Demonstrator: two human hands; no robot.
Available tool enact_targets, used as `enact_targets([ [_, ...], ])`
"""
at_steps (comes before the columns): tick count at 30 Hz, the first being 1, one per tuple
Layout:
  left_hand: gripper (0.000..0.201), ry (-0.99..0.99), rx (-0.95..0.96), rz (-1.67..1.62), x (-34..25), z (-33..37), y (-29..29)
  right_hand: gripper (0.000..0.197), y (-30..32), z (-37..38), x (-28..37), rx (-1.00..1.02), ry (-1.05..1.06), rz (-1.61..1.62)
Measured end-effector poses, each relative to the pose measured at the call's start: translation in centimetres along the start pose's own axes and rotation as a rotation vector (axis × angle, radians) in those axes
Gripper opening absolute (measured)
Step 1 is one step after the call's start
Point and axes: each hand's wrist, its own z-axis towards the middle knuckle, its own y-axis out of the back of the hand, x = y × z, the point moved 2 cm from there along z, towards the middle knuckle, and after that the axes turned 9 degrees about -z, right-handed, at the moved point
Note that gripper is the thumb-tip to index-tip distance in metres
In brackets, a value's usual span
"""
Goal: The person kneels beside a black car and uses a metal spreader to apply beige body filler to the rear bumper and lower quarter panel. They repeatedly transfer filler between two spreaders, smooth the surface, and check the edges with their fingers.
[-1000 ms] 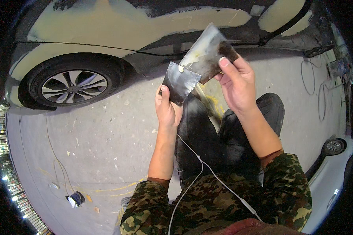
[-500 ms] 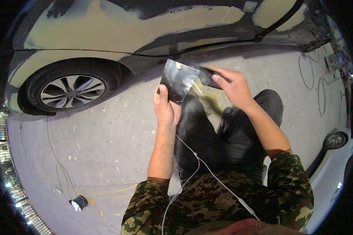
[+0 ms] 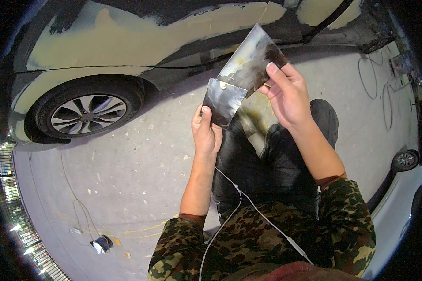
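Raised and turned broadside since the last frame: larger smeared plate (image 3: 255, 56) | head view: my right grip (image 3: 290, 100) pinches its lower right edge, plate reaching up-left | my left grip (image 3: 207, 133) pinches smaller plate (image 3: 224, 102) at lower left, plate extending up-right | plates overlap; contact unclear

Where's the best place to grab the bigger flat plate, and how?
Probably by the dark right-hand edge of the bigger flat plate, coming from the right, where the right grip is. The plate is thin, so pinching both faces should work. The upper-left part looks smeared, and the smaller plate covers the lower-left corner in this view.
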Motion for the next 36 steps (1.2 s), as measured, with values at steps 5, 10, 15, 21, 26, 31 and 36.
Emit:
enact_targets([
  [5, 0.038, -0.04, -0.039, 0.132, -0.1, 0.6, -0.2, 0.027, 0.3, -1.2, 0.9, 0.11, 0.122, -0.512],
  [10, 0.037, -0.082, -0.038, 0.118, -0.6, 1.1, -0.7, 0.026, 3.4, -1.3, 0.0, 0.3, 0.278, -1.093],
  [15, 0.036, -0.048, -0.038, 0.032, -0.6, 1.6, -0.4, 0.027, 8.4, -1.5, -0.4, 0.018, -0.116, -0.971],
  [21, 0.029, 0.074, -0.041, 0.076, 0.9, 2.5, -0.8, 0.019, 10.2, -3.6, 1.3, -0.163, -0.075, -0.493],
  [26, 0.014, 0.249, -0.012, 0.163, 3.0, 3.5, -3.4, 0.023, 11.3, -4.9, 3.7, -0.167, -0.113, -0.477],
  [31, 0.019, 0.42, 0.137, 0.023, 5.6, 3.8, -6.0, 0.025, 13.5, -5.3, 5.4, -0.102, -0.035, -0.175],
  [36, 0.026, 0.735, 0.392, -0.067, 7.5, 3.2, -6.4, 0.026, 14.9, -4.0, 3.7, -0.035, -0.069, 0.176],
])
